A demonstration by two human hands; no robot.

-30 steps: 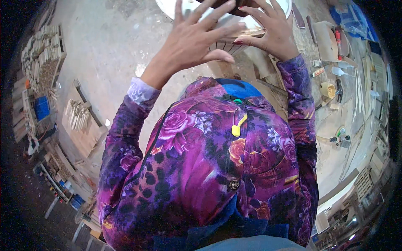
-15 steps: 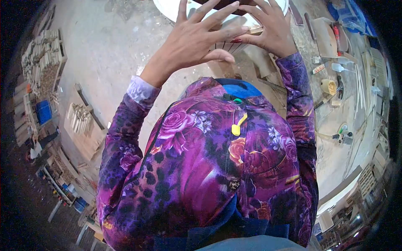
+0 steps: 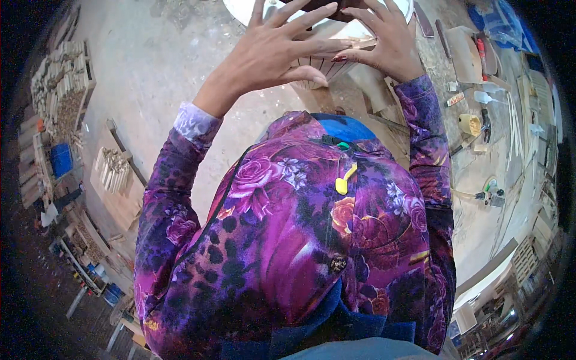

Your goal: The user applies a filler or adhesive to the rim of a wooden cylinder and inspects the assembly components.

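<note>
At the top edge, a white round piece (image 3: 239, 8) with a dark brown middle (image 3: 329, 12) is partly cut off by the picture's edge. Below its rim shows a tapering side with thin dark lines (image 3: 313, 63). My left hand (image 3: 273, 53) is over the near left part, fingers spread and thumb pointing right. Opposite it, my right hand (image 3: 389, 47) has its fingers fanned out at the right part, its thumb pointing toward the left fingertips. Both hands are open; whether their fingertips press on the white surface I cannot tell.
On the right floor lie a cream cup-like container (image 3: 470, 124), a small white bottle (image 3: 483, 96), a red tool (image 3: 482, 59) and long pale strips (image 3: 516, 129). Stacked wood sticks (image 3: 60, 81), a smaller stick bundle (image 3: 113, 170) and a blue bin (image 3: 61, 159) stand on the left.
My left hand and forearm have shifted slightly left. More of the lined side shows below the hands. The right hand has barely moved.
</note>
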